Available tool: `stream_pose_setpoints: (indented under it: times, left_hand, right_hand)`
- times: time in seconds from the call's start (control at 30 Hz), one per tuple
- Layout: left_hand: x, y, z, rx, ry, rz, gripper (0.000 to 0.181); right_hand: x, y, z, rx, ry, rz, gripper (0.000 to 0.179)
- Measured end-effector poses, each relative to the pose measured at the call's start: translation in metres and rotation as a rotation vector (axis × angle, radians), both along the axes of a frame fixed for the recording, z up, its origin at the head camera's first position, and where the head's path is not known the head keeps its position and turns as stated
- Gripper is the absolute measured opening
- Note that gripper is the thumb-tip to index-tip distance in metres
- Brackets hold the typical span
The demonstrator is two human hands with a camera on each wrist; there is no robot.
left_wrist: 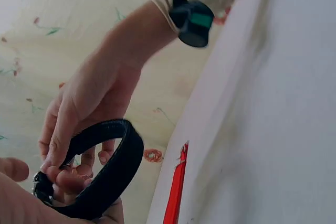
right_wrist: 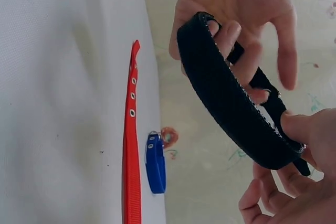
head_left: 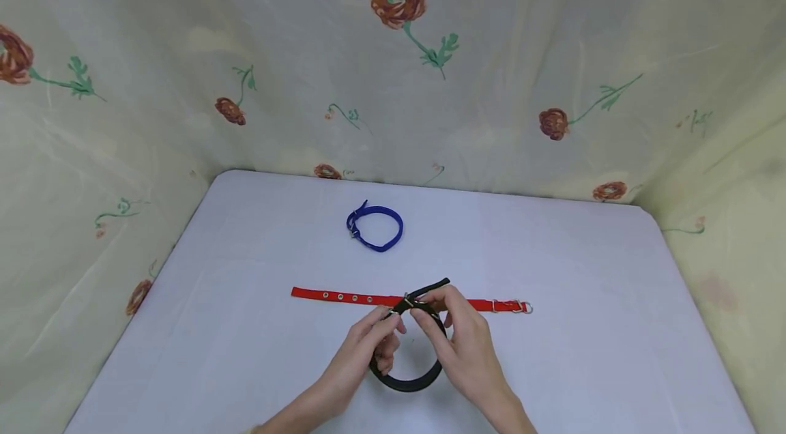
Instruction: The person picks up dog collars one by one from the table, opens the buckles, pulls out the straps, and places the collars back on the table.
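A black collar (head_left: 410, 385) with a metal buckle is held up, fastened into a loop, its free end (head_left: 439, 284) sticking out past the buckle. My left hand (head_left: 353, 362) holds the loop near the buckle on its left side; in the right wrist view some left fingers (right_wrist: 247, 61) pass inside the loop. On the other side, my right hand (head_left: 469, 349) pinches the strap by the buckle between thumb and fingers. Behind the hands a red collar (head_left: 346, 296) lies stretched flat, with metal eyelets at its left and rings at its right. The hands hide its middle.
A blue collar (head_left: 393, 243), buckled into a ring, lies farther back on the white table (head_left: 583, 256). Flower-patterned cloth (head_left: 491, 113) hangs behind the table and along both sides.
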State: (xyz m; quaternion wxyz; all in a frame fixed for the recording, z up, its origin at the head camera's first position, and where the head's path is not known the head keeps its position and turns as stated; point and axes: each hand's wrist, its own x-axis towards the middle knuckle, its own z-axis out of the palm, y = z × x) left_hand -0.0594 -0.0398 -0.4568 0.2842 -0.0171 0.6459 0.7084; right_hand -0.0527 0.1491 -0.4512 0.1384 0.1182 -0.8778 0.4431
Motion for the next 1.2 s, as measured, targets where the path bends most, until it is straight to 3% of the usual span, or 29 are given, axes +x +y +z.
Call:
stream_pose_setpoints:
  times: [0.1, 0.17, 0.67, 1.0, 1.13, 1.2]
  left_hand:
    - [0.0016, -0.0006, 0.0018, -0.064, 0.075, -0.030, 0.039]
    - [0.0021, -0.0012, 0.0029, -0.083, 0.089, -0.037, 0.039]
    - [0.0056, -0.0053, -0.0007, -0.096, 0.055, 0.030, 0.039]
    - [0.0031, -0.0047, -0.0022, -0.095, 0.013, 0.023, 0.051]
    - [0.0035, -0.0055, -0.0025, -0.080, 0.031, 0.015, 0.051]
    - [0.0042, -0.0063, -0.0019, -0.094, 0.073, -0.007, 0.047]
  right_hand:
    - [0.0009, 0.0008, -0.0002, 0.020, -0.016, 0.027, 0.023]
    - [0.0010, 0.0011, -0.0001, 0.029, -0.027, 0.037, 0.022]
    - [0.0015, -0.0026, 0.0005, 0.013, 0.001, 0.016, 0.023]
    - [0.0021, -0.0015, 0.0028, 0.000, 0.035, 0.004, 0.022]
    - [0.0022, -0.0006, 0.0034, 0.003, 0.028, 0.013, 0.021]
    - [0.0026, 0.0003, 0.0035, 0.013, 0.022, 0.022, 0.021]
